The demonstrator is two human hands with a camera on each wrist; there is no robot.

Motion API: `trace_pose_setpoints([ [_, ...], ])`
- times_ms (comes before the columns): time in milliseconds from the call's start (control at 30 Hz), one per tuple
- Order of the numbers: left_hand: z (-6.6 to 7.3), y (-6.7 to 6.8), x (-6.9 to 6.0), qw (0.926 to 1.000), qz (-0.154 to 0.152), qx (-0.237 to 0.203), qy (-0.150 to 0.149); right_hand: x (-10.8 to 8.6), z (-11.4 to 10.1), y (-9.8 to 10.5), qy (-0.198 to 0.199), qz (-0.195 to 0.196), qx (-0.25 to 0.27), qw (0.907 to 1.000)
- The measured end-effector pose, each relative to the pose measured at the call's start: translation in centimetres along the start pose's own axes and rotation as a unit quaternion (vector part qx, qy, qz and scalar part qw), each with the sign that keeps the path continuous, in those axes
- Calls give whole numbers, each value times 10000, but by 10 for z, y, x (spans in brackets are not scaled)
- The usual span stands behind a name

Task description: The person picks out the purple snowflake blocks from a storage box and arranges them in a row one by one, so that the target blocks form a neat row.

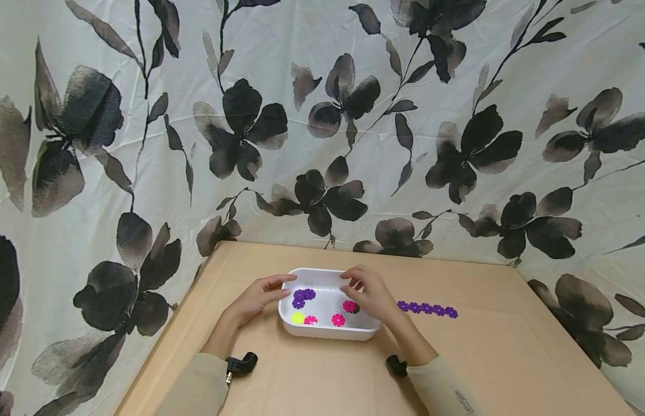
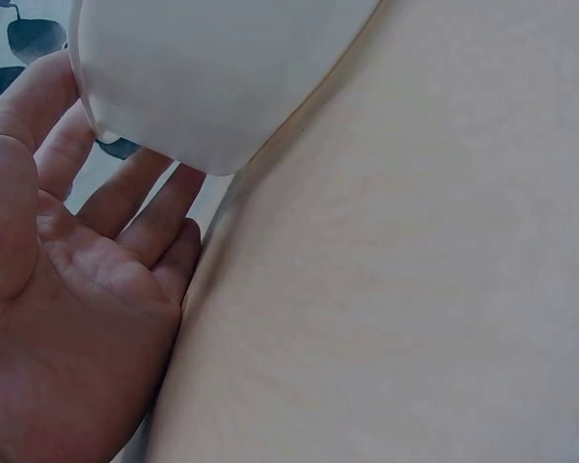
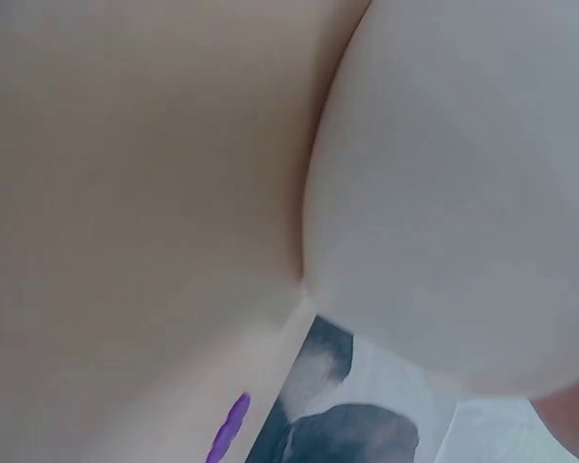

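Observation:
A white tray [image 1: 330, 333] holds small flower-shaped pieces: a purple cluster [image 1: 303, 297], a yellow piece [image 1: 297, 318] and several pink ones, such as the pink piece [image 1: 338, 319]. My left hand [image 1: 252, 299] grips the tray's left end. In the left wrist view, the left hand [image 2: 87, 280] has its fingers against the rim and wall of the tray [image 2: 203, 77]. Over the tray's right end, my right hand [image 1: 371, 296] has loosely bent fingers, thumb apart, nothing visible between them. The right wrist view shows the tray's outside [image 3: 454, 193] and a sliver of the hand [image 3: 574, 420].
A row of joined purple flower pieces [image 1: 427, 309] lies on the tan table [image 1: 510, 346] to the right of the tray. A white cloth with dark flowers [image 1: 312, 115] hangs behind the table's back edge.

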State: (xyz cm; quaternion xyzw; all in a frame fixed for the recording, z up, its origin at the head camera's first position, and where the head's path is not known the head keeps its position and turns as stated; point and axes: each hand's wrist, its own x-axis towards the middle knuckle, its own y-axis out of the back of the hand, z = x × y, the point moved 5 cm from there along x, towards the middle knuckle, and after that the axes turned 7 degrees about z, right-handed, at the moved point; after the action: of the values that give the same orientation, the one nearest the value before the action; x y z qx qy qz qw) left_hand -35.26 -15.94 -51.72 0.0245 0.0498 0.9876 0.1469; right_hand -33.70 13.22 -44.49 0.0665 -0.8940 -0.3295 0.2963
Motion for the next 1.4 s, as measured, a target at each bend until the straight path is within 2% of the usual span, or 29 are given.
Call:
trace_pose_setpoints([
  [333, 0, 0, 0, 10000, -29, -62, 26, 12, -11, -24, -29, -289, -112, 9995],
  [767, 2, -2, 0, 10000, 10, -24, 16, 26, -11, -57, 18, -869, -192, 9960],
  [933, 2, -2, 0, 10000, 32, -14, 1, 30, -7, -69, -158, -1278, -296, 9912],
  [1033, 1, -2, 0, 10000, 14, -8, -16, 30, -6, -74, -104, -1523, -365, 9876],
  [1200, 2, -1, 0, 10000, -32, 9, -62, 28, -4, -79, 80, -1703, -497, 9841],
  [1400, 2, -1, 1, 10000, -58, -1, -72, 24, -1, -80, -11, -1953, -487, 9795],
])
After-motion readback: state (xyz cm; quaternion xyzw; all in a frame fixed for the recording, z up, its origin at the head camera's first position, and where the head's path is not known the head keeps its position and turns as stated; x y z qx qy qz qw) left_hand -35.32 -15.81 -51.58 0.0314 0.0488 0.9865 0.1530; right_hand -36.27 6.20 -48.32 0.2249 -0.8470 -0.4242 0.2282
